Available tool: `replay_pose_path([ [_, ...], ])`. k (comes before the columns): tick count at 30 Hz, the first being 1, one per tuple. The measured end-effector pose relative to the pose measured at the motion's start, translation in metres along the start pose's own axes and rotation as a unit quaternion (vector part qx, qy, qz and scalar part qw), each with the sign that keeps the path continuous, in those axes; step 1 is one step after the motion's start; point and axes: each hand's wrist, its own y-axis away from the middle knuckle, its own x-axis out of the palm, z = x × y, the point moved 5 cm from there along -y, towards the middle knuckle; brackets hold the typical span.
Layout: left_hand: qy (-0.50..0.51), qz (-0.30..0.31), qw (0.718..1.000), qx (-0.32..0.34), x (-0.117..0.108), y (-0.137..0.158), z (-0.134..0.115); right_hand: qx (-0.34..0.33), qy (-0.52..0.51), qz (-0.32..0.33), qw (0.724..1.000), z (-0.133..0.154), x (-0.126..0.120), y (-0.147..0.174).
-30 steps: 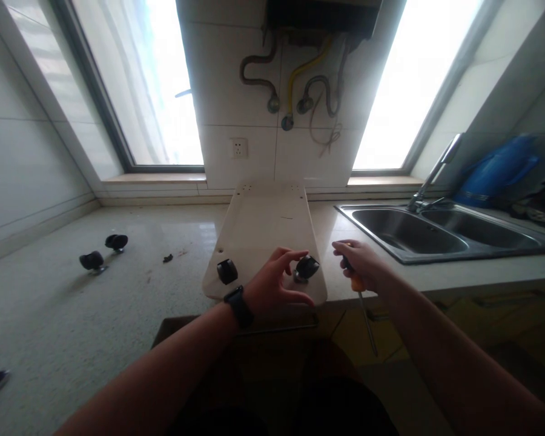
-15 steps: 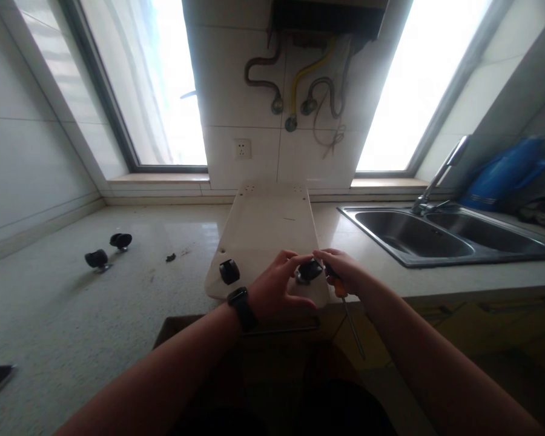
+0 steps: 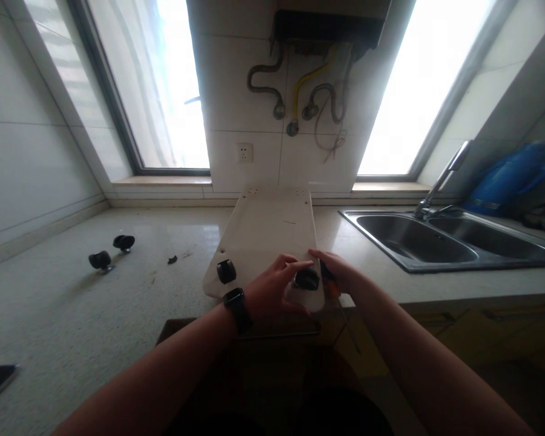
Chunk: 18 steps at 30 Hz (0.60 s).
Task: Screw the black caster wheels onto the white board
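A pale board (image 3: 272,239) lies on the counter, its near end by the front edge. A black caster wheel (image 3: 306,279) stands at its near right corner, and a second black caster (image 3: 226,271) stands at the near left corner. My left hand (image 3: 272,287), with a watch on the wrist, curls its fingers and thumb around the right caster. Beside that caster, at the board's right edge, my right hand (image 3: 338,272) is closed around the handle of a screwdriver (image 3: 333,287). The screwdriver's shaft points down toward me, past the counter edge.
Two loose casters, one nearer (image 3: 100,261) and one farther (image 3: 124,243), lie on the counter (image 3: 131,315) at left. A small dark piece (image 3: 172,259) lies closer to the board. At right are a double sink (image 3: 409,263) with a faucet (image 3: 442,178) and a blue container (image 3: 504,178).
My right hand has shifted slightly left and down along the board's edge with the screwdriver. The right caster has turned and sits a little lower in view. My left hand stays around it.
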Motion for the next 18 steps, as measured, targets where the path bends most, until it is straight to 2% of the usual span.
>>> replay_pose_path([
  [6, -0.013, 0.015, 1.000, 0.008, -0.0029, 0.0029, 0.0005, 0.023, 0.035, -0.018, 0.999, -0.0056, -0.0016, -0.0017],
  [11, -0.026, 0.025, 0.999, 0.017, -0.0029, 0.0038, -0.0013, 0.003, 0.095, -0.053, 0.994, -0.0021, -0.0031, -0.0019],
  [18, -0.045, 0.023, 0.999, 0.005, -0.0025, 0.0045, 0.0001, -0.004, 0.158, -0.053, 0.986, 0.0000, -0.0037, 0.0015],
])
